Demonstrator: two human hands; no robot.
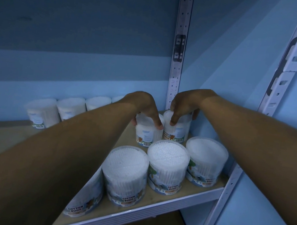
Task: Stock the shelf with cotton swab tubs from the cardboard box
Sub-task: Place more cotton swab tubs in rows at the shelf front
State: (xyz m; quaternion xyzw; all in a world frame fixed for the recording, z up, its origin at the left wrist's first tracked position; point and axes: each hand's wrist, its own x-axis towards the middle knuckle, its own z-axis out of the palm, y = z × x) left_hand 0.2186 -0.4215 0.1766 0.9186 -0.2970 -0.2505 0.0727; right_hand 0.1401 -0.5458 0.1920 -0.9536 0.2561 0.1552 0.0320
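Both my arms reach deep into the shelf. My left hand (145, 108) grips the lid of a clear cotton swab tub (146, 134) from above. Right beside it, my right hand (183, 105) grips the top of another tub (176, 132) in the back right corner. Both tubs stand upright on the shelf board (154, 201), almost touching. In front of them stand three tubs (167, 164) labelled COTTON BUDS near the front edge, and a fourth (86, 199) is half hidden under my left forearm. The cardboard box is out of view.
A row of several more tubs (70, 108) lines the back wall at the left. White perforated uprights stand at the back corner (179, 47) and the front right (285, 72). Blue walls close the shelf behind and to the right. A lower shelf shows below.
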